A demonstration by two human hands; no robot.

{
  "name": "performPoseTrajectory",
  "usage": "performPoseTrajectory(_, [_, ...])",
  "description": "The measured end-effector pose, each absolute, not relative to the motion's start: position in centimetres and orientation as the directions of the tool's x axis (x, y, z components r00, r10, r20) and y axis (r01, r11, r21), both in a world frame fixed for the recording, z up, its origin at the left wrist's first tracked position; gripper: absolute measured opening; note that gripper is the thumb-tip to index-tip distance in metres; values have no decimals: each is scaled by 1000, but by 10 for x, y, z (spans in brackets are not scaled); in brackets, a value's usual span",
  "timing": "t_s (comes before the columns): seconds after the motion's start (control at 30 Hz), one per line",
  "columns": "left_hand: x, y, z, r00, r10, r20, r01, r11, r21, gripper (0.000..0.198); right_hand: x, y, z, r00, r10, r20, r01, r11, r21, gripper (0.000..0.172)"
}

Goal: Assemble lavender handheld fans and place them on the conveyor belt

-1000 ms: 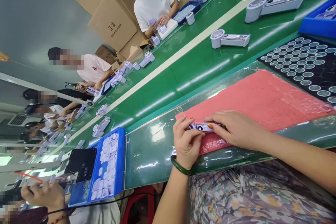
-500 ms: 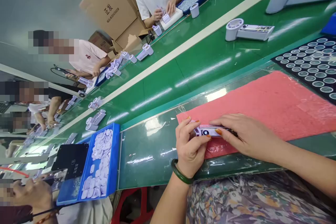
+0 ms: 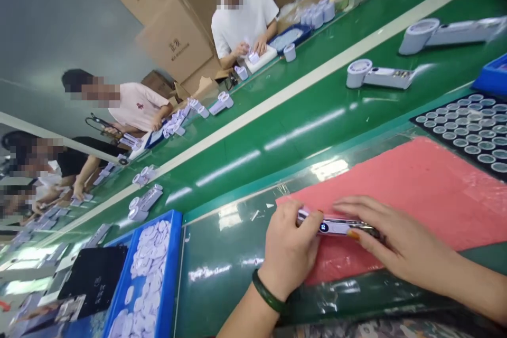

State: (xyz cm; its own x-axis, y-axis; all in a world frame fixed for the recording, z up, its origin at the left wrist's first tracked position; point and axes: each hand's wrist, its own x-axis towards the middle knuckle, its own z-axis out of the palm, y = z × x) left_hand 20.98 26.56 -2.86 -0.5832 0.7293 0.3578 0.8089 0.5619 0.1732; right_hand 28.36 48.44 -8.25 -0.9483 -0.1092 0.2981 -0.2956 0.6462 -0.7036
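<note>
A white handheld fan (image 3: 339,227) with a small round lit display lies across the red mat, both hands on it. My left hand (image 3: 293,240), a green bangle on its wrist, is wrapped round the fan's head end and hides most of it. At the handle's other end is my right hand (image 3: 390,235), its thumb on the near side and its fingers along the far side. The handle's slim face is turned up, with a shiny strip beside the right thumb. Beneath the hands spreads the red mat (image 3: 415,185).
Left stands a blue tray (image 3: 177,253) of small white pieces. A black sheet of round clear discs (image 3: 471,127) lies at right. On the green conveyor (image 3: 285,127) rest several fans, including a nearby one (image 3: 390,76). Co-workers sit opposite, one in a white shirt (image 3: 245,24).
The fan has been turned so that its head is less visible, and the left hand has closed further round it. The camera view has shifted, so the surroundings mostly appear lower.
</note>
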Motion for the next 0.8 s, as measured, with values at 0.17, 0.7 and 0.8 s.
performPoseTrajectory(0.17, [96, 253, 5, -400, 833, 382, 861, 485, -155, 30, 286, 495, -79, -938, 68, 340, -187, 726, -662, 39])
performPoseTrajectory(0.7, [-50, 222, -65, -378, 864, 331, 851, 466, -243, 66, 227, 763, 1, -773, 484, 411, 444, 874, -196, 28])
performPoseTrajectory(0.8, [-17, 175, -59, -280, 888, 365, 887, 385, -255, 61, 197, 747, 4, -743, 432, 512, 350, 902, -254, 29])
